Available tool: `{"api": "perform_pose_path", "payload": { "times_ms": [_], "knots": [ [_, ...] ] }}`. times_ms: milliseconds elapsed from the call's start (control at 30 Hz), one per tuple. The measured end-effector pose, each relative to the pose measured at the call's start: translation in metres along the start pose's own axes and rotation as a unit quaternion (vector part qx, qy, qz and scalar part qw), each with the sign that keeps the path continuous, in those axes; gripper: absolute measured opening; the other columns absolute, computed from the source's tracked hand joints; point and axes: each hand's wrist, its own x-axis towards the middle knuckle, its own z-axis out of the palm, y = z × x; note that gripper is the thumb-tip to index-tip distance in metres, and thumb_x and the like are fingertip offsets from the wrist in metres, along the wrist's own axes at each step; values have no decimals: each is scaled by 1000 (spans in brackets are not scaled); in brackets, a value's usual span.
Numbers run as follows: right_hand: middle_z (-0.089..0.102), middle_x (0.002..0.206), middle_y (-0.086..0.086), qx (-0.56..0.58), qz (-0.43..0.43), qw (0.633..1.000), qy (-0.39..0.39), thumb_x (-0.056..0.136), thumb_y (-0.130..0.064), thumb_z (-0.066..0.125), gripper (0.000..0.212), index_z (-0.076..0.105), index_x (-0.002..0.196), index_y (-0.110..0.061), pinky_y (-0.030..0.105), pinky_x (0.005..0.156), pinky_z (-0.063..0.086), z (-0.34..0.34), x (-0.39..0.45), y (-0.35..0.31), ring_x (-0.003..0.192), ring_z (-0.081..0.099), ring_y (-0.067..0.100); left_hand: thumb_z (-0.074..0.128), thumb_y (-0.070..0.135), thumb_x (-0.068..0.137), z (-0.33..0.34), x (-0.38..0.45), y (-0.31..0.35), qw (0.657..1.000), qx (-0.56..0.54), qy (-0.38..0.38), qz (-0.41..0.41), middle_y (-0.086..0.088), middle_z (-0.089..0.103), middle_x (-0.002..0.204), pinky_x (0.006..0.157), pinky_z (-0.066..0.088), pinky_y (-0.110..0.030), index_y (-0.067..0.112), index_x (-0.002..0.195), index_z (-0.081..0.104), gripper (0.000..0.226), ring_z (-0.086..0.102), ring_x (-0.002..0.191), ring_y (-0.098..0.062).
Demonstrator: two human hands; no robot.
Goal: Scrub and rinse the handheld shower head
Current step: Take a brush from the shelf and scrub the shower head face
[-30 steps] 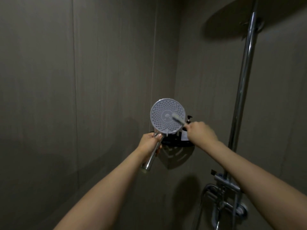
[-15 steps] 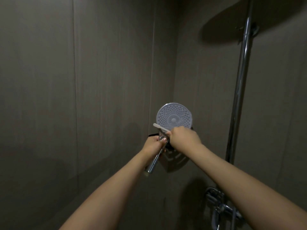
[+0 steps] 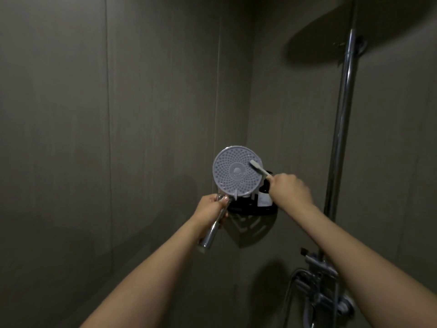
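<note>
Chrome-handled shower head (image 3: 237,172) is sitting mid-frame, its face turned toward the viewer for scrubbing. Left hand (image 3: 211,208) is clenching its handle; right hand (image 3: 289,190) is pinching a toothbrush (image 3: 260,168), bristles at the disc's 2 o'clock. Corner caddy (image 3: 250,208) (bottle inside) is crowding just behind.

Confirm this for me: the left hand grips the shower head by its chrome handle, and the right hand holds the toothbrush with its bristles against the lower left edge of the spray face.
Not quite. The left hand does grip the shower head by its chrome handle, and the right hand holds the toothbrush, but the head view shows the bristles against the upper right part of the spray face, not the lower left edge.
</note>
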Motion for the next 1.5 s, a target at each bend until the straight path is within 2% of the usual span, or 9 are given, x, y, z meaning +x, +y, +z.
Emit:
{"api": "perform_pose_path", "payload": {
  "times_ms": [500,600,800,900,1000,1200,1300,1400,1500],
  "knots": [
    [57,85,12,60,-2,995,-82,97,-34,36,32,55,80,-14,35,67,44,-2,-5,8,78,57,29,48,17,92,7,-7,-9,1000,7,-27,-14,-7,49,55,43,35,-21,15,65,45,28,43,43,-17],
    [63,91,16,59,14,997,-46,97,-33,34,38,62,87,-9,34,66,45,-3,-3,10,83,61,32,48,17,92,12,-7,-13,999,-4,-34,-16,-7,49,54,44,34,-21,16,64,45,28,43,40,-16],
    [60,86,12,59,19,997,-49,98,-30,35,36,63,93,-8,27,59,39,-4,0,12,63,47,23,49,15,90,16,-9,-18,999,-5,-41,-22,-7,48,52,43,35,-22,14,63,46,27,43,37,-15],
    [57,84,11,48,14,997,-51,98,-34,34,39,63,91,-9,31,62,43,-4,5,17,72,56,27,49,14,90,16,-8,-18,999,-8,-40,-22,-9,47,52,44,35,-22,14,63,45,27,43,37,-15],
    [57,81,12,35,6,998,-50,99,-35,31,38,55,79,-12,28,53,39,-2,3,18,61,50,22,48,14,91,15,-8,-18,999,5,-44,-24,-8,48,54,43,35,-21,14,64,46,26,44,38,-15],
    [65,93,17,55,-5,997,-58,98,-35,35,40,64,93,-9,36,68,47,4,-1,13,86,63,33,48,15,91,16,-7,-15,999,1,-46,-21,-8,48,54,43,35,-21,14,66,45,25,44,39,-15],
    [63,91,14,68,-16,991,-118,97,-36,36,35,61,91,-12,38,68,49,9,-5,7,81,61,30,49,14,90,14,-6,-12,999,-5,-39,-19,-9,47,55,43,34,-21,15,65,45,25,43,40,-16],
    [63,96,15,52,-14,997,-58,97,-37,34,39,63,104,-11,36,67,45,10,-4,4,80,58,31,50,15,90,14,-7,-11,999,0,-39,-16,-9,47,55,44,34,-22,14,64,45,27,43,40,-17],
    [65,100,17,80,3,994,-73,97,-31,37,32,61,99,-10,34,66,44,8,-6,-2,77,56,29,50,14,90,13,-7,-11,999,8,-34,-11,-10,46,53,43,34,-22,14,62,44,29,41,39,-17]
  ]
}}
